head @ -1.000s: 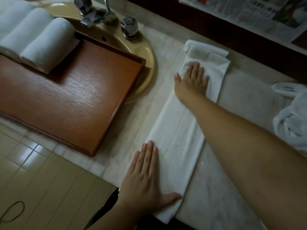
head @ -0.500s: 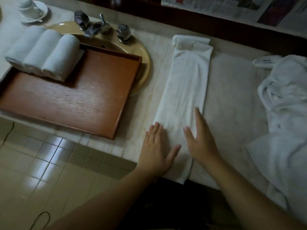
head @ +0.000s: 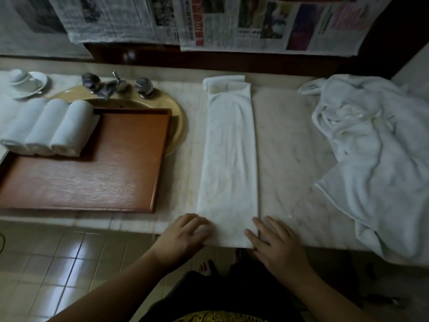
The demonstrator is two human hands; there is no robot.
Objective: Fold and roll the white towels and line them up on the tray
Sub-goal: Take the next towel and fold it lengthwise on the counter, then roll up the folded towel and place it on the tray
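Head view. A folded towel (head: 228, 159) lies as a long strip on the marble counter (head: 287, 159), running from the front edge back toward the wall, its far end bunched into a small lump. Everything else is placed from this strip.

The left hand (head: 183, 235) is at the strip's near left corner, fingers curled over the towel's edge; whether they actually pinch the cloth cannot be told through the blur. The right hand (head: 274, 242) lies at the near right corner, fingers straight and a little spread, fingertips touching the towel's edge and the palm on the counter beside it.

Left of the strip, a wooden tray (head: 104, 173) sits partly over a yellow sink (head: 178, 126). Three rolled towels (head: 48, 129) lie side by side, touching, at the tray's far left corner. Taps (head: 116, 86) stand behind the sink, and a cup on a saucer (head: 25, 81) lies farther left.

Right of the strip, well apart, is a heap of loose white towels (head: 376, 154). Newspaper sheets (head: 209, 19) hang on the wall behind.
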